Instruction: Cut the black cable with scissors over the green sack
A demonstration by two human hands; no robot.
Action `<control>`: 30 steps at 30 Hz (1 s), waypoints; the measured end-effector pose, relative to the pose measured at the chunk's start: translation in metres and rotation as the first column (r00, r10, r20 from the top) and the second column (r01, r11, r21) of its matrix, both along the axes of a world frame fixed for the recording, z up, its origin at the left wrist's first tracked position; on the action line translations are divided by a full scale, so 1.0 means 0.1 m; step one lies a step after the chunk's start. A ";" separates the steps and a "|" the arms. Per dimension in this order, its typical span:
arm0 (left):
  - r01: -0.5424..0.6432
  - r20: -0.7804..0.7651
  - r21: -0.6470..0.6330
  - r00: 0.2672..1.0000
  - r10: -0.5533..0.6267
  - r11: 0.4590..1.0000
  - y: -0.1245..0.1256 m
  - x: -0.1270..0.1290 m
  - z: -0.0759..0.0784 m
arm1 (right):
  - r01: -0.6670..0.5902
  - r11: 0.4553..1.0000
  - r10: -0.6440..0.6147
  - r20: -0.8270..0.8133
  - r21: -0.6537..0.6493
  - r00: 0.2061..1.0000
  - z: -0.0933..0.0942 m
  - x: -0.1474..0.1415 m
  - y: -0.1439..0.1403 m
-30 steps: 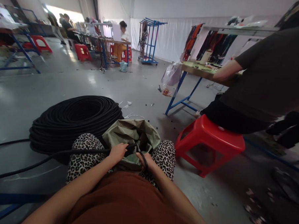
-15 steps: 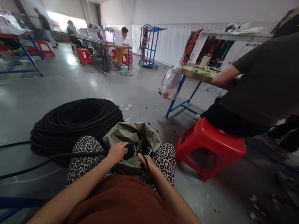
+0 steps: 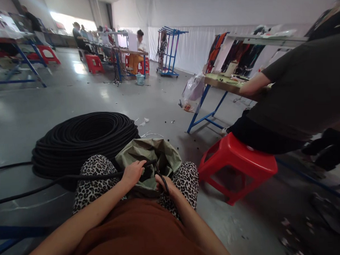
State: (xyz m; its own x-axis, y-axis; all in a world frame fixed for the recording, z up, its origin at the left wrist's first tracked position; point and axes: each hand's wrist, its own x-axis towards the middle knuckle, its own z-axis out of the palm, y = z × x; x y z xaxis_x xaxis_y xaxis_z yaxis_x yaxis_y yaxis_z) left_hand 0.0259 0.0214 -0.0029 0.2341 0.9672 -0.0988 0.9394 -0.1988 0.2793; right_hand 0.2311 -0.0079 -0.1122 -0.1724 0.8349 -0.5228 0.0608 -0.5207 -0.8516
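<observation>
Head view, lower centre: left hand [image 3: 133, 173] grips the black cable [image 3: 76, 177]; right hand [image 3: 164, 183] pinches its loop over the green bag [image 3: 151, 152]. Cable looks stiff, springy, fairly light.

No legible txt anywhere.

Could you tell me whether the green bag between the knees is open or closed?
Open: the green bag gapes at its mouth, and the black cable runs into it.
</observation>
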 end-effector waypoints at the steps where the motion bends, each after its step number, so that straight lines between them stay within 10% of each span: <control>1: 0.001 -0.007 -0.001 1.000 -0.001 1.000 -0.01 0.00 0.00 | -0.007 1.000 0.007 0.016 0.013 1.000 -0.01 0.00 0.00; 30: 0.085 -0.100 -0.084 0.991 -0.093 0.993 -0.09 0.04 -0.07 | -0.032 0.999 0.033 0.042 -0.034 0.999 -0.01 -0.05 0.05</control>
